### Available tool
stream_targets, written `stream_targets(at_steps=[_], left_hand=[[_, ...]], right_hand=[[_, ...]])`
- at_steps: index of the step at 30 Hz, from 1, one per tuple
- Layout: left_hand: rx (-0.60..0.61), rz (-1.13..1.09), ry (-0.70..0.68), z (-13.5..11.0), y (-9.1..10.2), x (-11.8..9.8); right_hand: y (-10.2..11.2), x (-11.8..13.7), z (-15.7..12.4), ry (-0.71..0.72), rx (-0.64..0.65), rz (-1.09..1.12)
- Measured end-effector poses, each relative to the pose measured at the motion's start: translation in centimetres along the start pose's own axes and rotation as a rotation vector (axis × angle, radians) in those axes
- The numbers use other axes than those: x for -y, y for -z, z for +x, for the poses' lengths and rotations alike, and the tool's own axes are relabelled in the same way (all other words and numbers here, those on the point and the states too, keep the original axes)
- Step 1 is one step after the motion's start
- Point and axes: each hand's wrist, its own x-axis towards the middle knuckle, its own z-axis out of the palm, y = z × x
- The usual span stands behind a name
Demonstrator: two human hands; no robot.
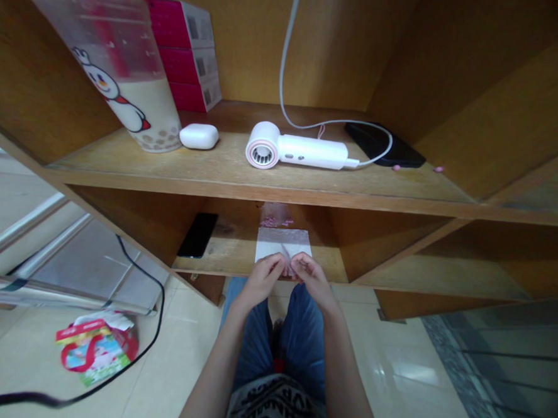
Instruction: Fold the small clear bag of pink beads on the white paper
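A white paper sheet (282,243) lies on the lower wooden shelf (238,255), with a ridge rising near its front edge. My left hand (261,278) and my right hand (311,280) meet at that edge, their fingertips pinching the paper from both sides. The fingers hide the small area between them. A pink patch of small bits (275,216) lies just behind the sheet. A black smartphone (198,235) rests on the same shelf, left of my left hand.
The shelf above holds a white hair dryer (296,148) with its cable, a white earbud case (199,136), a dark phone (383,146), a printed bubble-tea bag (112,66) and pink boxes (187,55). A black cable (147,334) and colourful packet (96,348) lie on the tiled floor.
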Motion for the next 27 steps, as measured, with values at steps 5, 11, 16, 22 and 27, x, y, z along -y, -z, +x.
stream_targets(at_steps=[5,11,16,22,27], left_hand=[[-0.09,0.298,-0.013,0.4,-0.1,0.0],[-0.125,0.515,0.047,0.2,-1.1,0.1],[-0.121,0.533,0.017,-0.2,-1.8,0.0],[-0.109,0.527,-0.037,0.1,-1.2,0.1],[-0.067,0.529,-0.034,0.1,-0.7,0.3]], right_hand=[[-0.7,-0.8,0.3,0.044,-0.118,-0.312],[-1.2,-0.4,0.4,-0.063,-0.421,-0.795],[-0.6,-0.4,0.4,-0.051,-0.513,-0.832],[0.2,-0.5,0.3,0.162,-0.322,-0.789],[0.0,0.2,0.2,0.247,-0.105,-0.86]])
